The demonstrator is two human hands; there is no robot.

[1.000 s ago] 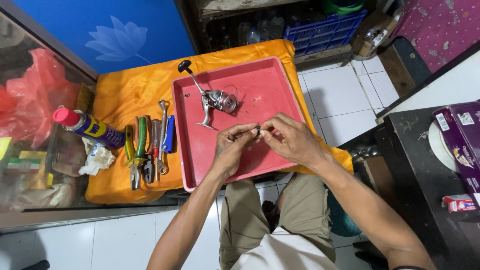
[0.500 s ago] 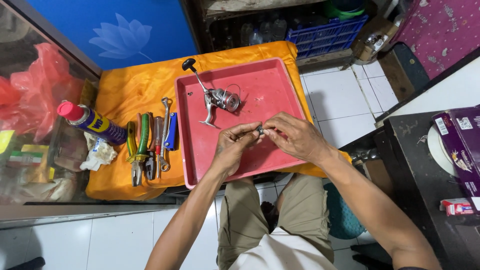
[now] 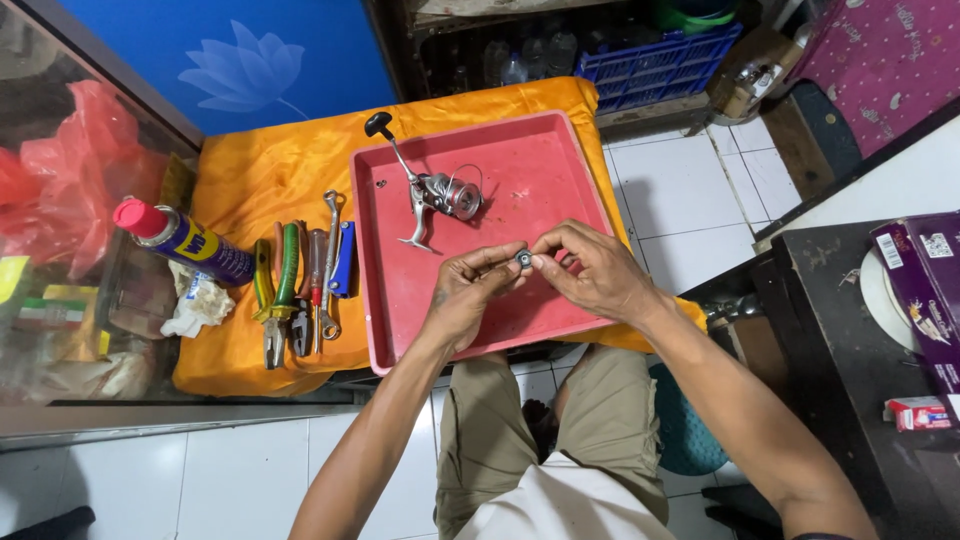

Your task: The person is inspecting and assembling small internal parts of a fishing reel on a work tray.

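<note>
Both hands — left hand (image 3: 462, 298), right hand (image 3: 592, 272) — pinch a small dark reel part (image 3: 522, 259) in closed fingers; best kept low over the red tray (image 3: 580, 170).

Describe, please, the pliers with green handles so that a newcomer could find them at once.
Start at the red tray on the orange cloth. Left of it lies a row of hand tools; the pliers are near its left end, the only tool with green grips.

The small dark part (image 3: 523, 259) is now pinched more squarely between both hands — fingertips drawn slightly closer.
</note>
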